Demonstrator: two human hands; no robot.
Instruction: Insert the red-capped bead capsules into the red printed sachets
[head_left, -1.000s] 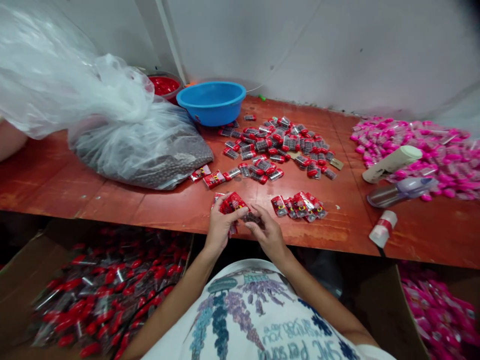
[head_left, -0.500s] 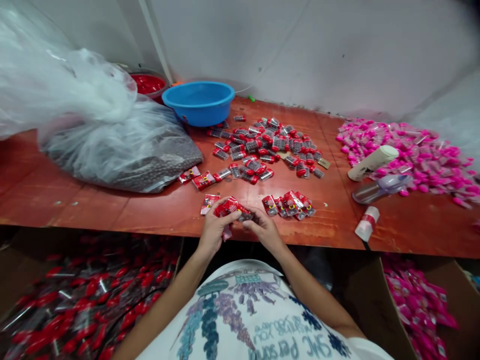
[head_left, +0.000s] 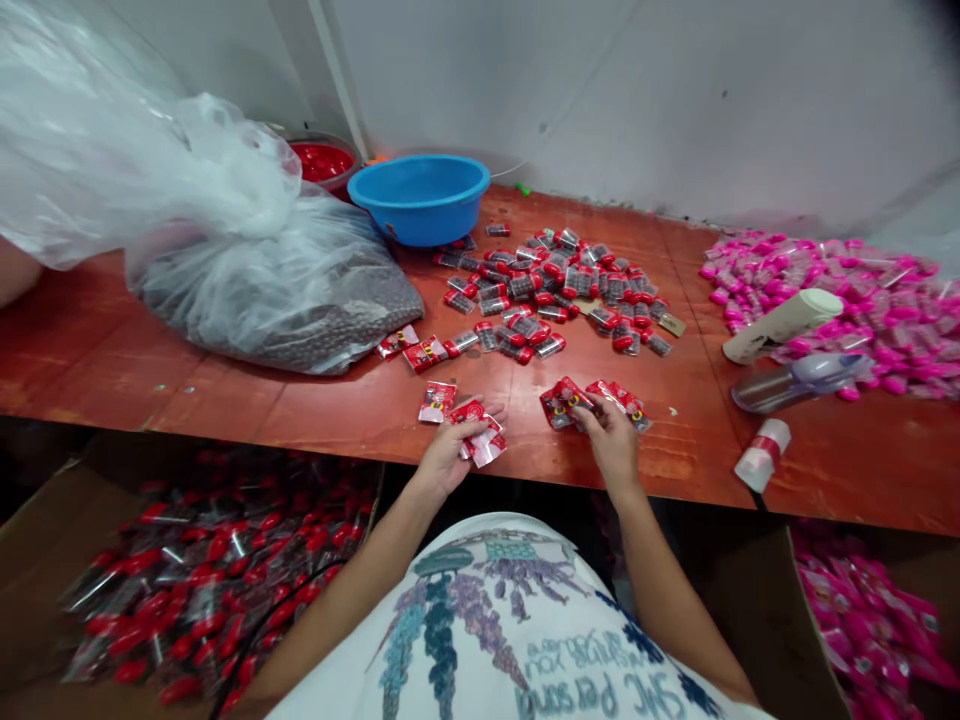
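My left hand (head_left: 448,452) is closed on a few red-printed packets (head_left: 480,432) at the near edge of the red-brown table (head_left: 315,410). One more red packet (head_left: 437,401) lies just left of it. My right hand (head_left: 613,438) rests on a small row of red packets (head_left: 592,400) to the right, its fingers curled over them; whether it grips one I cannot make out. Farther back lies a heap of small clear tubes with red caps (head_left: 555,290).
A big clear plastic bag of dark beads (head_left: 300,300) fills the left. A blue basin (head_left: 421,198) and a red-filled bowl (head_left: 324,162) stand at the back. Pink-capped tubes (head_left: 847,300), a white bottle (head_left: 784,325) and a grey tool (head_left: 799,380) lie right. Boxes of tubes (head_left: 195,590) sit below.
My hands were together on one packet; now they have parted. The right hand has moved right onto the row of packets, while the left keeps its packets.
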